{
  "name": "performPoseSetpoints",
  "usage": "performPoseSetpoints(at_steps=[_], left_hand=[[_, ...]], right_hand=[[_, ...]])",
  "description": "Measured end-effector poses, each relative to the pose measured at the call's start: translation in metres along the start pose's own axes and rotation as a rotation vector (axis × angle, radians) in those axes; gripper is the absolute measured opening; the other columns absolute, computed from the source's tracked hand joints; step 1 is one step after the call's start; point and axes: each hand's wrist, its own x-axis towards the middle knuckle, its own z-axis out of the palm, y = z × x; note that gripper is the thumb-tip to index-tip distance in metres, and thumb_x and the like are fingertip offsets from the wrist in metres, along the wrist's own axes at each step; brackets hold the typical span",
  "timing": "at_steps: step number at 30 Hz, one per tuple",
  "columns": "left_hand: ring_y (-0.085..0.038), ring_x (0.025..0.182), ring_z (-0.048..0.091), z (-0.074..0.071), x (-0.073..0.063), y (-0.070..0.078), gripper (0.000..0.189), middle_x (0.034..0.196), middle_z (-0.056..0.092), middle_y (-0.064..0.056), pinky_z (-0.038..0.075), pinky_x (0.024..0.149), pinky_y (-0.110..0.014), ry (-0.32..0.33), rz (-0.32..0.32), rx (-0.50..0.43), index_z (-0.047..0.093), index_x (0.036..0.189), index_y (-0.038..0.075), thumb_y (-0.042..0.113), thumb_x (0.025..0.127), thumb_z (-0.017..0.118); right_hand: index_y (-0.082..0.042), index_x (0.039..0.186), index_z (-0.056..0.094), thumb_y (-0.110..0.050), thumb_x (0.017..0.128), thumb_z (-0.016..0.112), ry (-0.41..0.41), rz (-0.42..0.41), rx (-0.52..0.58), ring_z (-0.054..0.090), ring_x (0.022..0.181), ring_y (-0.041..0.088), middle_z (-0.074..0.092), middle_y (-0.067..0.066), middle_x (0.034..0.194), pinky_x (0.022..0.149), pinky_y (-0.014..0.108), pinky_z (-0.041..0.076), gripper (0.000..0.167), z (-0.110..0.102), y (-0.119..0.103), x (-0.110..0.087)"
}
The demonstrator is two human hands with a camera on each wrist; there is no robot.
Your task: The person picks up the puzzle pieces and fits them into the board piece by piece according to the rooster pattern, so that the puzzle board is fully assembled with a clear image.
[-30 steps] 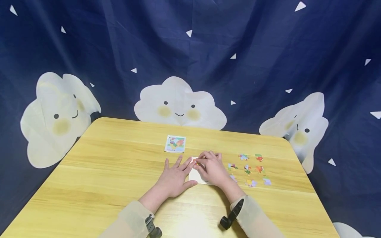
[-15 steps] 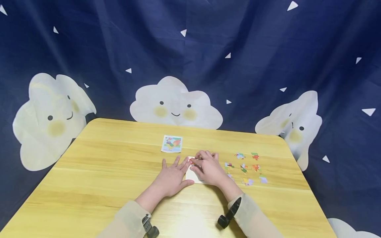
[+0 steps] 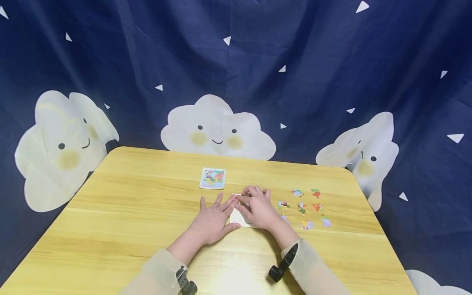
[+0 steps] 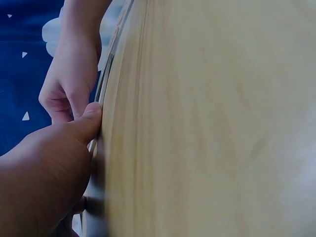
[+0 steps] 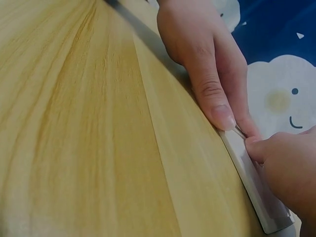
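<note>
The bare left hand (image 3: 210, 223) lies spread along a flat white board (image 3: 239, 219); the bare right hand (image 3: 259, 209) pinches a small red-orange puzzle piece (image 3: 238, 201) at its far-left corner. I see loose multicoloured jigsaw pieces (image 3: 306, 225) rightward on the yellow wood-grain tabletop (image 3: 129, 229), a square bird-picture card (image 3: 213, 178) beyond.

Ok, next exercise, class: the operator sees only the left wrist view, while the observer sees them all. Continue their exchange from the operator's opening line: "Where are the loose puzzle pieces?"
Observer: The loose puzzle pieces lie to the right of the person's right hand.
Operator: And what lies straight beyond the left hand?
Observer: A small card with a multicoloured picture on it.
Operator: Which part of the board can you see from above?
Observer: In the head view, the board shows a bare white patch between the two hands.
</note>
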Motion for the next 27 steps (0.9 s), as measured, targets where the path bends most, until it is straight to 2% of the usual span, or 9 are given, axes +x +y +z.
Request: performPoseSetpoints(at_steps=[7, 13, 21, 27], left_hand=[[-0.039, 0.158, 0.021, -0.002, 0.001, 0.002, 0.083, 0.174, 0.021, 0.004, 0.016, 0.108, -0.088, -0.012, -0.011, -0.022, 0.033, 0.168, 0.016, 0.071, 0.105, 0.039], [-0.040, 0.158, 0.021, -0.004, 0.002, 0.002, 0.085, 0.174, 0.023, 0.002, 0.015, 0.107, -0.089, -0.015, -0.028, -0.068, 0.034, 0.168, 0.016, 0.071, 0.104, 0.043], [-0.039, 0.159, 0.018, -0.006, 0.003, 0.001, 0.086, 0.175, 0.022, 0.003, 0.009, 0.108, -0.089, -0.034, -0.036, -0.112, 0.032, 0.169, 0.018, 0.072, 0.102, 0.045], [-0.039, 0.159, 0.019, -0.008, 0.003, 0.001, 0.084, 0.174, 0.024, 0.002, 0.010, 0.107, -0.090, -0.033, -0.033, -0.126, 0.035, 0.168, 0.017, 0.070, 0.103, 0.048]], right_hand=[[-0.013, 0.139, 0.072, -0.036, 0.104, 0.069, -0.006, -0.010, 0.056, 0.054, 0.118, 0.021, 0.062, 0.001, 0.129, 0.094, 0.051, 0.031, 0.041, -0.007, 0.005, -0.005], [-0.010, 0.137, 0.073, -0.032, 0.104, 0.071, 0.009, 0.021, 0.109, 0.055, 0.124, 0.025, 0.063, 0.004, 0.132, 0.095, 0.052, 0.030, 0.039, -0.028, 0.017, -0.016], [-0.004, 0.133, 0.074, -0.023, 0.101, 0.075, 0.081, 0.071, 0.147, 0.058, 0.120, 0.027, 0.065, 0.007, 0.130, 0.096, 0.054, 0.029, 0.037, -0.061, 0.049, -0.042], [0.000, 0.133, 0.072, -0.019, 0.099, 0.078, 0.121, 0.125, 0.134, 0.057, 0.122, 0.034, 0.064, 0.011, 0.130, 0.091, 0.055, 0.031, 0.040, -0.078, 0.082, -0.060]])
